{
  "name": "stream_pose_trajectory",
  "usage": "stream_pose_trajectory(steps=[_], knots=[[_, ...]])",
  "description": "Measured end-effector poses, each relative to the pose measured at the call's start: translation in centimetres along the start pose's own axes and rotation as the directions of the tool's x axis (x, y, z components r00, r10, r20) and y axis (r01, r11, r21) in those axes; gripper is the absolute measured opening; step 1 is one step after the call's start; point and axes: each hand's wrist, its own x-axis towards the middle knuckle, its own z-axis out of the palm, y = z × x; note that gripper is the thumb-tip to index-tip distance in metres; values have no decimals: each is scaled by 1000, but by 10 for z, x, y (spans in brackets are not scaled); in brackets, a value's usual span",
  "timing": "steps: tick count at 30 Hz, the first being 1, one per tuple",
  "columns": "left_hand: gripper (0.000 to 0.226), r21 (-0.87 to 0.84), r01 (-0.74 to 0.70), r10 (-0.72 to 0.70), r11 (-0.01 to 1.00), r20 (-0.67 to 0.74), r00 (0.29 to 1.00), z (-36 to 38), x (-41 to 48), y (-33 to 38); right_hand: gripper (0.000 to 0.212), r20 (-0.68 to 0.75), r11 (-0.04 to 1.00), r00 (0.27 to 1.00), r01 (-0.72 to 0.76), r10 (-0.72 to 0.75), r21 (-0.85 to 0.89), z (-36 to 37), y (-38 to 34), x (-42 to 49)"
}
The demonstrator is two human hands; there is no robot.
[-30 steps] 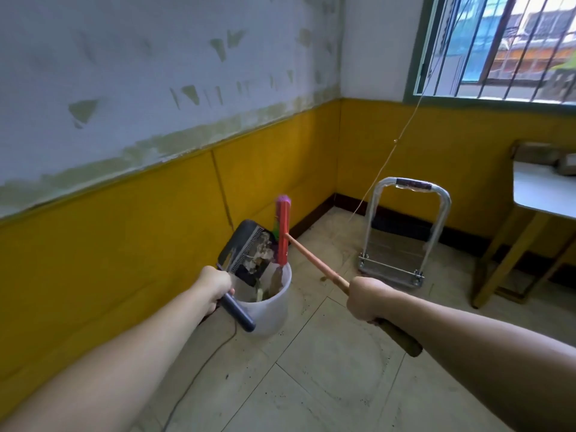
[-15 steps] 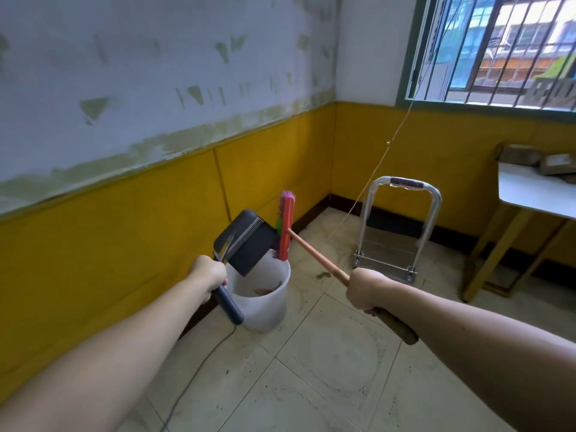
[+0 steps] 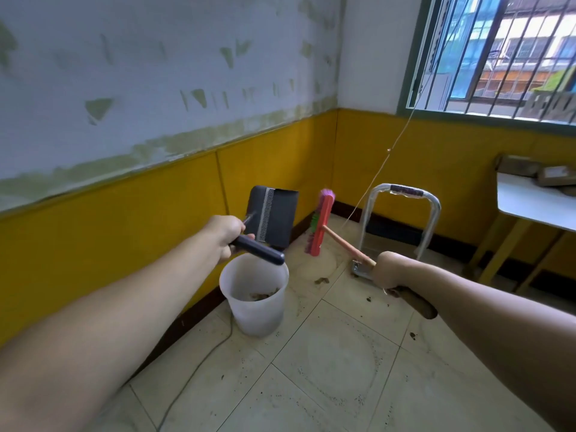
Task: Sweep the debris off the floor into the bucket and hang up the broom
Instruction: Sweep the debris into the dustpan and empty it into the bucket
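Up in the air, the broom (image 3: 330, 235) runs along a slanted line: its wooden handle climbs from the right hand (image 3: 388, 269) toward the far left, and the red head stands nearly on end at the far tip, bristles facing the yellow wall (image 3: 274, 163). The head hangs clear of the floor, just right of the dustpan (image 3: 274, 216) and beyond the bucket (image 3: 254, 294). The right hand's fingers are wrapped tight round the handle, with the dark butt end sticking out behind the wrist toward the person. The left hand (image 3: 226, 233) is closed round the dustpan's dark grip, holding the black pan tipped upright above the bucket's rim. The white bucket stands on the tiled floor (image 3: 327, 369) close to the wall, with brown debris (image 3: 260, 295) lying in its bottom. A few dark crumbs lie scattered on the tiles near the right hand. A metal trolley (image 3: 402, 219) stands behind the broom.
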Motion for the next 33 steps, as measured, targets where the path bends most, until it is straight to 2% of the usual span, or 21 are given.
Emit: stream_pose_trajectory(steps=[3,8,11,15,18,20,23,25,27,30,33], knots=[[13,-62,61,-55,996,94,994,22,4,18,13,-9,1000,1000,-13,13,-17,-13,12,18],[8,-127,217,-198,968,149,969,58,32,26,2,-20,998,1000,-24,23,-54,-28,43,61],[9,-147,360,-335,921,169,927,84,55,9,9,-4,997,998,-60,59,-46,-32,65,94],[9,-95,481,-462,872,168,871,122,72,-23,30,2,992,996,-89,90,-87,-31,87,136],[11,-72,574,-558,816,163,814,139,82,-44,33,34,989,995,-94,98,-115,-26,96,163],[19,-64,625,-611,778,153,776,146,89,-57,27,71,991,989,-125,128,-45,-22,98,181],[14,-14,627,-621,779,129,773,154,104,-73,16,161,960,969,-215,187,178,-6,100,204],[6,-43,632,-621,773,149,770,158,116,-79,24,289,893,929,-321,232,315,17,104,215],[6,-44,626,-613,779,161,774,161,133,-86,23,373,875,888,-386,267,293,43,107,221],[17,-22,632,-621,775,166,766,164,154,-103,13,329,902,906,-354,265,248,65,102,238],[32,61,607,-607,792,190,772,165,165,-115,13,382,864,891,-381,247,330,72,96,255]])
